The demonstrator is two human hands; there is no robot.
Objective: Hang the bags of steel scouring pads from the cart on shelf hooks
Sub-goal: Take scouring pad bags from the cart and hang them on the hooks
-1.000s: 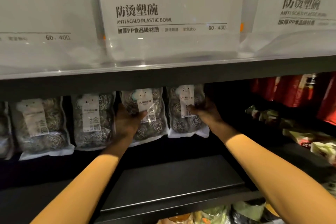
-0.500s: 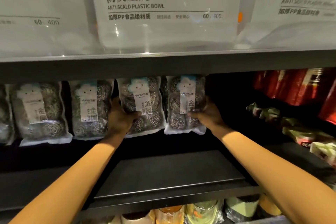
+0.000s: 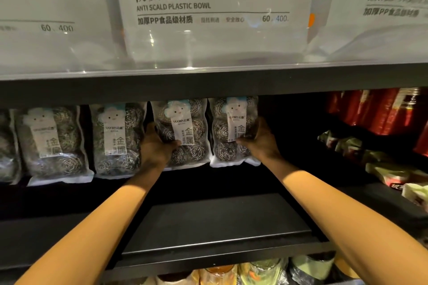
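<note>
While L hand (image 3: 155, 148) grips bag (image 3: 190, 122), R hand (image 3: 262, 144) next bag (image 3: 234, 122), both vert.

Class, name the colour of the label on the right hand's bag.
The label on that bag is white with a pale blue top; head view.

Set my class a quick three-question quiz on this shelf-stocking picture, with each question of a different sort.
1. True or false: the left hand holds a scouring-pad bag.
2. What does the right hand hold? A the rightmost bag; B a sponge; C nothing.
3. Fill in: the white pack above the shelf reads "ANTI SCALD PLASTIC ____".
Key: 1 true; 2 A; 3 BOWL.
</note>
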